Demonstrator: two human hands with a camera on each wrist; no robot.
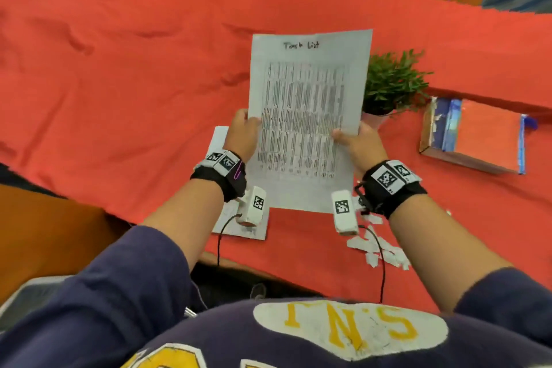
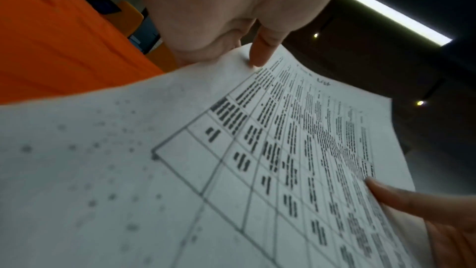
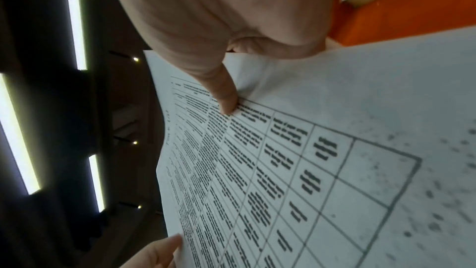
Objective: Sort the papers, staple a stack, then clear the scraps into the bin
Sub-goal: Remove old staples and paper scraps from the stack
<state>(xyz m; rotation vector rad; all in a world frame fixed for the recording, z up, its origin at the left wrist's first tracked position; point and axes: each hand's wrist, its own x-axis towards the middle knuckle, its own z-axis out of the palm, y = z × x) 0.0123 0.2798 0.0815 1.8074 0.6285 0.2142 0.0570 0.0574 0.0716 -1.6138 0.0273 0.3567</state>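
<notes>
White paper scraps [image 1: 378,251] lie scattered on the red-cloth worktop [image 1: 119,69] near the person's right forearm, not yet cleared, a sign that the last part of the job is still to come. Just beyond them, both hands hold a printed sheet headed "Task List" [image 1: 307,116] up off the worktop, its gridded table facing the person. The left hand [image 1: 243,134] pinches the sheet's left edge, and the right hand [image 1: 357,142] pinches its right edge; both wrist views show a thumb pressed on the printed face, while the fingers behind the paper are hidden. Under the left wrist, another sheet of paper [image 1: 239,225] lies flat on the cloth, partly covered by the arm; whether it is one page or a small pile cannot be told.

To the right and a little farther off, a shallow cardboard box [image 1: 473,137] patched with blue tape sits on the worktop and may be the bin; nothing is seen inside it. A small green potted plant [image 1: 391,84] stands just behind the raised sheet. No stapler is in view.

By the look of things, the sorting is in hand, with this page being read before it is assigned to a pile. Stapling a stack and sweeping the scraps into the bin both appear to remain.
</notes>
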